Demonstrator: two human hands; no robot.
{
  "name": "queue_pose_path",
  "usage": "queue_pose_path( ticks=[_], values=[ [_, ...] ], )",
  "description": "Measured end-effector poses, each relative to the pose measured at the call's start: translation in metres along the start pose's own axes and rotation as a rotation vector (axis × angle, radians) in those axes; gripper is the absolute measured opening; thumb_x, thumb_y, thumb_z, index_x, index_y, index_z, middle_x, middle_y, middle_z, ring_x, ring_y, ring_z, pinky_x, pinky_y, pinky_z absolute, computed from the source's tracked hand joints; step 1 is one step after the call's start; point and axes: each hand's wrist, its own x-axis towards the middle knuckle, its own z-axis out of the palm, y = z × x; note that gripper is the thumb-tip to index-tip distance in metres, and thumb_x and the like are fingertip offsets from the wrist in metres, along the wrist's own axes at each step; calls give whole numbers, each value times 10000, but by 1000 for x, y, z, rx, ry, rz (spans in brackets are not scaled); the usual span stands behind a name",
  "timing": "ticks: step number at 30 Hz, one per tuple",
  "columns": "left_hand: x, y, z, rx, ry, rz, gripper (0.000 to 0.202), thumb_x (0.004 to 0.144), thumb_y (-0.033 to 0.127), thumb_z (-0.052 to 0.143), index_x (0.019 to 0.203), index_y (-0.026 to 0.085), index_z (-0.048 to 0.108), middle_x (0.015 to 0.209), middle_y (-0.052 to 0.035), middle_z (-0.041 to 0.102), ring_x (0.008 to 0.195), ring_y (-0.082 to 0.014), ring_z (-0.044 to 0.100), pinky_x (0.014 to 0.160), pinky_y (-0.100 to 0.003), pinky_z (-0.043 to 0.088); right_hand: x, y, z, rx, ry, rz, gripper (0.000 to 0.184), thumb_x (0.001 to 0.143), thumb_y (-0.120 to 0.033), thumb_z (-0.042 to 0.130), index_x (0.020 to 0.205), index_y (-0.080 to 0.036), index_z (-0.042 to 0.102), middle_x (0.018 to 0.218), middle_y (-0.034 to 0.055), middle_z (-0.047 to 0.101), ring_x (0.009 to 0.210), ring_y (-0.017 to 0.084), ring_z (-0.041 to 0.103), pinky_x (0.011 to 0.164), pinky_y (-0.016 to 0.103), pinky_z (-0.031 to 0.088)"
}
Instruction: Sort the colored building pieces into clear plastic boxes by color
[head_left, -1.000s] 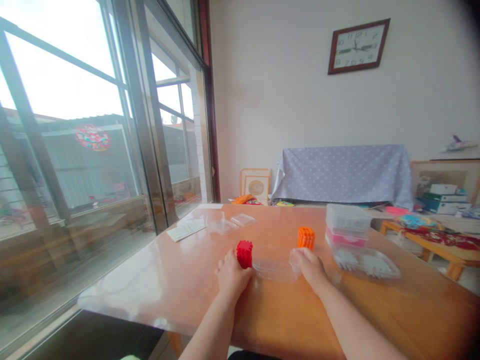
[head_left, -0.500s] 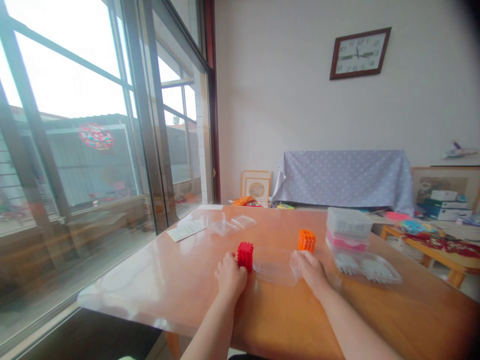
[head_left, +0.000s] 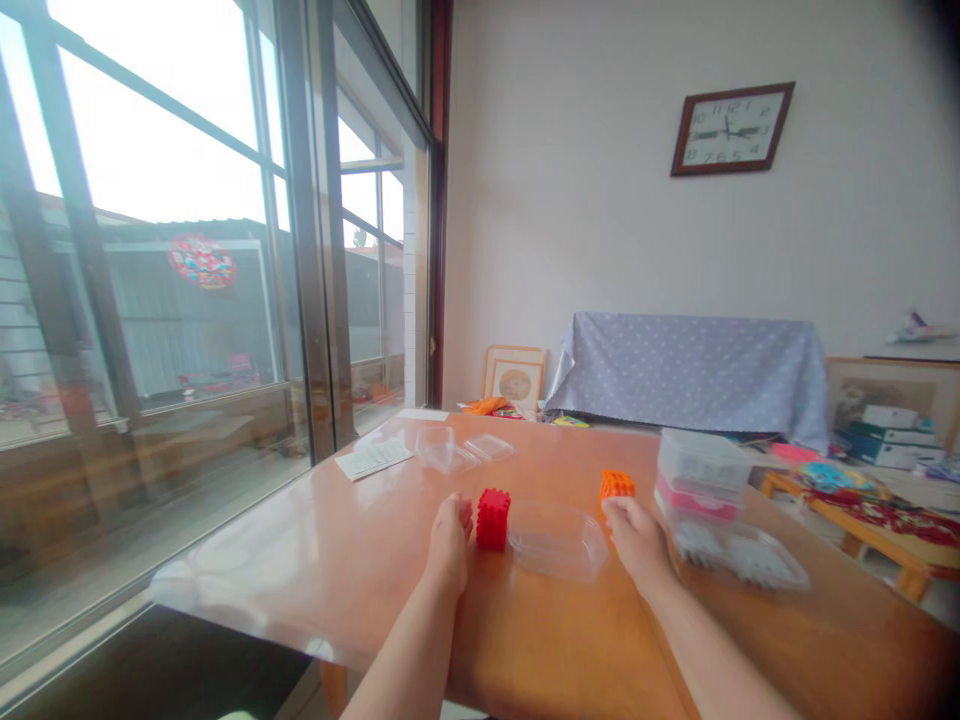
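A red studded cube (head_left: 493, 518) stands on the wooden table (head_left: 540, 650). My left hand (head_left: 448, 545) lies flat just left of the cube, fingers stretched out, holding nothing. A clear plastic tray (head_left: 559, 540) lies between my hands. My right hand (head_left: 637, 540) rests to the right of the tray, fingers extended, with the fingertips right below an orange studded cube (head_left: 616, 485). I cannot tell whether they touch it.
Stacked clear boxes (head_left: 701, 470), one with pink contents, stand on a clear lid (head_left: 742, 560) at the right. Small clear containers (head_left: 450, 452) and a paper sheet (head_left: 373, 458) lie at the far left by the window. A low cluttered table (head_left: 862, 500) stands beyond.
My left hand has let go of the red cube and lies beside it. My right hand has left the tray's end and moved up toward the orange cube.
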Motion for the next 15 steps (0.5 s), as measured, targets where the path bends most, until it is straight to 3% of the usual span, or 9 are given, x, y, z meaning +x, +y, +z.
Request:
queue_pose_path(
  ticks=[6,11,15],
  values=[
    [0,4,5,-163,-97,-146,796,882,744,345,1427,167,397,1428,-195,508,1332,-277,494,1134,-449,370,11,-24,6,-25,-119,-49,381,823,-529,522,929,-212,705,836,48,723,802,231,670,720,324,488],
    [-1,6,5,-157,-125,-162,938,823,824,313,1486,161,340,1446,-192,494,1376,-283,442,1158,-445,341,13,-64,35,28,-395,-173,349,830,-478,549,1027,-232,697,1016,45,731,954,218,666,848,321,503],
    [-4,7,8,-171,-137,-149,956,817,827,318,1495,153,322,1455,-196,487,1379,-282,438,1154,-431,350,18,-95,62,-127,-577,-331,452,812,-452,599,1196,-223,667,1195,75,686,1150,247,593,999,370,437]
  ],
)
